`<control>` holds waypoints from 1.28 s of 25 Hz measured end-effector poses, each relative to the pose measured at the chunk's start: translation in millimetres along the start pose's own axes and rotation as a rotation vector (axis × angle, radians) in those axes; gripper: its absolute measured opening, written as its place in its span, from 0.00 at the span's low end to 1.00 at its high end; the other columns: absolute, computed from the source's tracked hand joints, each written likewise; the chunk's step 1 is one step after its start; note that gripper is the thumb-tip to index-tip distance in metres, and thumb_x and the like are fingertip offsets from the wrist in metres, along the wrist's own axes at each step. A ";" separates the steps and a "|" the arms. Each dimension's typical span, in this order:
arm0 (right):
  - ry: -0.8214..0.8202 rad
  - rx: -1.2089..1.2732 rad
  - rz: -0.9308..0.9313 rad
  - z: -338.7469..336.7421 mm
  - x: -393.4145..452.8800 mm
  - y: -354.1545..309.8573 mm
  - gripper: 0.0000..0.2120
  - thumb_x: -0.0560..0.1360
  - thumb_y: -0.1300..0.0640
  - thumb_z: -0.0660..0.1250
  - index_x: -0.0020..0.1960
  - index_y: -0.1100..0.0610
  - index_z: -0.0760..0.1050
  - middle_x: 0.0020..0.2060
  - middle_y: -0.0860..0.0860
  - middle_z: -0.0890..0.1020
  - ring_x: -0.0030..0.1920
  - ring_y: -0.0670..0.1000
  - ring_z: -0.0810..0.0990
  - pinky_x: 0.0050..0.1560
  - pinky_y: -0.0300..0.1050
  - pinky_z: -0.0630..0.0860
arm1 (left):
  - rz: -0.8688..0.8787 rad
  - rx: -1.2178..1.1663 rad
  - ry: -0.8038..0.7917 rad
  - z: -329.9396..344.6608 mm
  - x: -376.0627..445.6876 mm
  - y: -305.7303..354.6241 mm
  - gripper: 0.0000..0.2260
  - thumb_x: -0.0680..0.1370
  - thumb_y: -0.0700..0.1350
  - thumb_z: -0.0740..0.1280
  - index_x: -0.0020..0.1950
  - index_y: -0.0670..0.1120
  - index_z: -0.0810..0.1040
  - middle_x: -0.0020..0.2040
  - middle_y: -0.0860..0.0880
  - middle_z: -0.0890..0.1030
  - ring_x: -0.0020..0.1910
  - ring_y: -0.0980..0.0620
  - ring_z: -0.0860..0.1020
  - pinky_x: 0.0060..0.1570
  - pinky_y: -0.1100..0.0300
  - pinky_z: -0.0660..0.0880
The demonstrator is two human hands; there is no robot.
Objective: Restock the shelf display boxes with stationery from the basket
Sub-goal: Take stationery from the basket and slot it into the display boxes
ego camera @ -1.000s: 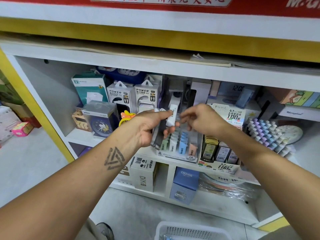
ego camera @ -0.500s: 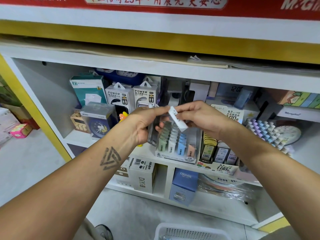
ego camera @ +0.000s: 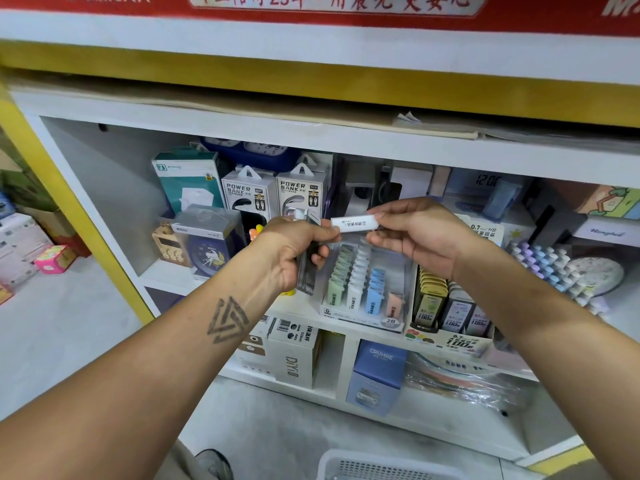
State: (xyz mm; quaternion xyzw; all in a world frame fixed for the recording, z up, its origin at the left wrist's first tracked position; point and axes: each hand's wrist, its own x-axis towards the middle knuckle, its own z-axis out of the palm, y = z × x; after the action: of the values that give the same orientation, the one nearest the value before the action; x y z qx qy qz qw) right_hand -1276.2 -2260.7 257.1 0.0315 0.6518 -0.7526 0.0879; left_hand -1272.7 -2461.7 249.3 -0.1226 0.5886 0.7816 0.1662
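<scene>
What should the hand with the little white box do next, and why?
Probably lower the white box into the white row of the clear display box just below. The right hand pinches it flat above the rows of green, white, blue and pink packs, and the white ones look like the same kind. The left hand grips a dark bundle of something, so it cannot help.

Head view — down, seemingly close to shelf (ego camera: 346,336)
</scene>
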 end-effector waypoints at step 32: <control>0.204 -1.694 -0.437 14.6 37.1 24.6 0.12 0.75 0.74 0.62 0.52 0.61 0.72 0.37 0.57 0.73 0.40 0.61 0.79 0.38 0.49 0.74 | -0.233 -0.164 -0.034 10.9 0.0 0.6 0.14 0.82 0.31 0.55 0.67 0.34 0.66 0.65 0.32 0.74 0.50 0.38 0.83 0.46 0.43 0.80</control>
State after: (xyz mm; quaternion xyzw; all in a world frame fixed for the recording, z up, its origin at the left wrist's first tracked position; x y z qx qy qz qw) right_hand -1307.4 -2281.8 229.3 -0.1026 0.9871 -0.0098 -0.1228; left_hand -1272.9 -2451.3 252.9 -0.1902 0.5016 0.8045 0.2551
